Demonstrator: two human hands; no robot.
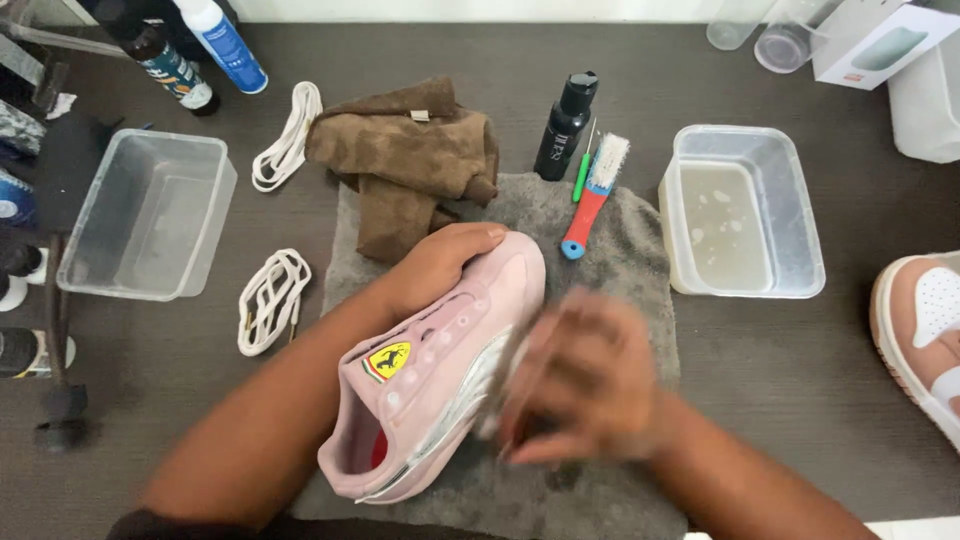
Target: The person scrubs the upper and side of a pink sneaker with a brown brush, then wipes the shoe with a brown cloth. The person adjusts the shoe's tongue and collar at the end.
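Shoe: a pink shoe [440, 380] is held tilted on its side over the grey towel [640, 260], toe pointing away from the person, sole edge turned toward the right hand.
Left hand: the left hand [440, 262] is wrapped over the toe of the shoe, fingers curled round it, bracing it.
Right hand: the right hand [580, 375] is blurred by motion against the sole side of the shoe; it looks closed around something pale, but whether that is a brush or a cloth cannot be told.
Step in hand: judged to be scrubbing along the sole edge.
Doing it well: the toe should be kept firmly braced so the shoe is not twisted by the strokes; short strokes along the seam are better suited than hard pressure, and the upper should be spared excess wetting.
Towel: the shoe should be kept over it so drips are caught.
Within reach: a red-handled brush [594, 196] and a black bottle [565, 126] lie beyond the shoe, a brown cloth [405, 160] beside them, a tub of cloudy water [745, 212] to the right.
Set aside: white laces [272, 298] rest on the surface to the left, near an empty tub [150, 215].
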